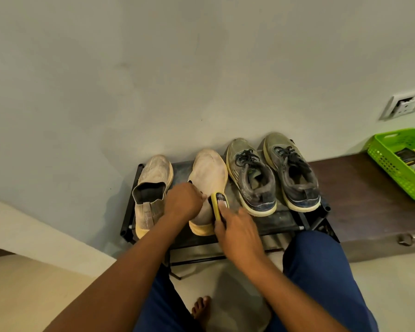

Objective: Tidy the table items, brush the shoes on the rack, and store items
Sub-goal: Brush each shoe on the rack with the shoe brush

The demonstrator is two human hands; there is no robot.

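Both forearms are bare, with no sleeves, watch or bands showing down to the left hand [183, 202] and the right hand [237, 232]. Neither hand wears a glove or ring. The legs are covered in dark blue trousers [321, 271] of plain cloth. One bare foot [201, 307] shows, without sock or shoe.

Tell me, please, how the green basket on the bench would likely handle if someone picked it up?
The green basket looks like thin perforated plastic, so probably light and slightly flexible. It holds a packet, so contents may slide if tilted.
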